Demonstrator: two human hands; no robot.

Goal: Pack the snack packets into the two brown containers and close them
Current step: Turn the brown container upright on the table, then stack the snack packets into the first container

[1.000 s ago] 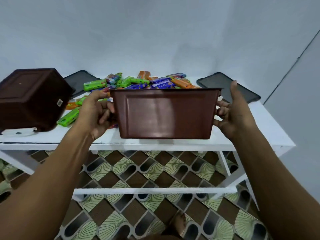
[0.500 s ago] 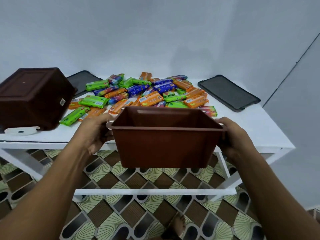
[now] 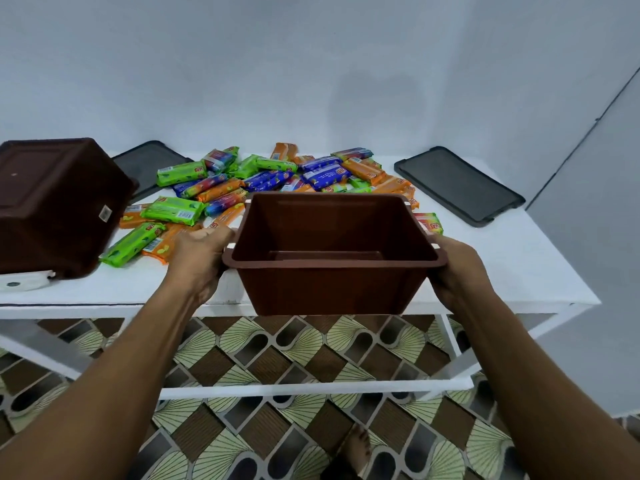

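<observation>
Brown container gripped between left hand, right hand

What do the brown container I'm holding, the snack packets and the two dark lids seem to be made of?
Brown container: likely moulded plastic, smooth, faint sheen, thin rolled rim. Snack packets: probably glossy printed film, shiny highlights, crimped ends. Dark lids: apparently matte plastic, raised edges, little reflection.
</observation>
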